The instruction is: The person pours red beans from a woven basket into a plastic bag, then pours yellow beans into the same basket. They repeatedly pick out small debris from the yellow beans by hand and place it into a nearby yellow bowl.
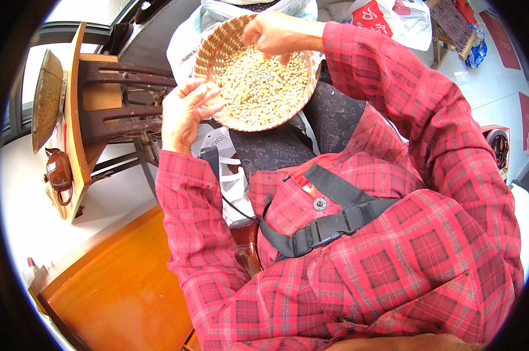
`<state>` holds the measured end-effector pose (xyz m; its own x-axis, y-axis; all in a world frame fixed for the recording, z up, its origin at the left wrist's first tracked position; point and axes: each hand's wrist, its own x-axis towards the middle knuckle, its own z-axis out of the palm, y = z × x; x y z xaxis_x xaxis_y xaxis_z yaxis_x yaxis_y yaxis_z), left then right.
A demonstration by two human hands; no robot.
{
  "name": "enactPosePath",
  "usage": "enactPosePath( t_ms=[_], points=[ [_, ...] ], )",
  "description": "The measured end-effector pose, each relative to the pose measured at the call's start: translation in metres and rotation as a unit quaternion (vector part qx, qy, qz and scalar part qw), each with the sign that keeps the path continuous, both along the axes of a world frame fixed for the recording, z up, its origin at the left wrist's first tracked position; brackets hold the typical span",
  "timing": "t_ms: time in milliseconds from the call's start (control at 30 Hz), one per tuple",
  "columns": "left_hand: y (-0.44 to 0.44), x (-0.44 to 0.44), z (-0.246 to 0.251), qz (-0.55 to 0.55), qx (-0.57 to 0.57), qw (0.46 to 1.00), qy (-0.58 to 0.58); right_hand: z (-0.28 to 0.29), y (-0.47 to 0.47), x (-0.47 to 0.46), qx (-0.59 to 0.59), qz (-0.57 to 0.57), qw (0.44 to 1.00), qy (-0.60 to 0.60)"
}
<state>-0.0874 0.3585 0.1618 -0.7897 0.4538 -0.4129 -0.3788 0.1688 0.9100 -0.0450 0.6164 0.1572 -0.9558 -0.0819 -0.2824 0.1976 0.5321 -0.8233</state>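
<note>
A round woven basket (pixel 207 48) with a tan and reddish pattern sits over my lap, tilted a little. Loose pale and yellow kernels (pixel 264 92), which look like corn, cover its bottom. At the basket's left rim is my left hand (pixel 185 112), its fingers and thumb apart and reaching over the edge; I see nothing held in it. Above the far side of the kernels hangs my right hand (pixel 275 35), fingers curled downward. Its fingertips are partly hidden, so whether they pinch a kernel cannot be told.
White plastic bags (pixel 183 55) lie behind the basket. To the left stand a dark wooden chair (pixel 126 116) and a wooden surface (pixel 77 109) bearing a brown teapot (pixel 59 173). An orange wooden panel (pixel 124 281) is at lower left. A small folding stool (pixel 451 28) stands far right.
</note>
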Motion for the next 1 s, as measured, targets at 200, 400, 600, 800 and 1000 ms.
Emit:
enactPosePath(
  t_ms=[200,400,600,800,1000],
  points=[
    [0.003,0.020,-0.033,-0.064,-0.126,0.990,-0.009,-0.031,0.005,0.015,0.308,0.167,0.937,0.007],
    [0.033,0.030,-0.058,-0.103,-0.117,0.973,-0.167,-0.062,-0.028,0.029,0.272,0.203,0.939,-0.051],
    [0.051,0.032,-0.086,-0.066,0.045,0.961,-0.266,-0.082,-0.040,0.034,0.043,0.032,0.991,-0.120],
    [0.048,0.021,-0.071,-0.033,0.118,0.977,-0.173,-0.069,-0.043,0.024,-0.155,-0.017,0.987,-0.039],
    [0.042,-0.003,-0.032,-0.034,0.056,0.996,-0.059,-0.016,-0.034,0.000,-0.165,0.014,0.985,-0.050]
  ],
)
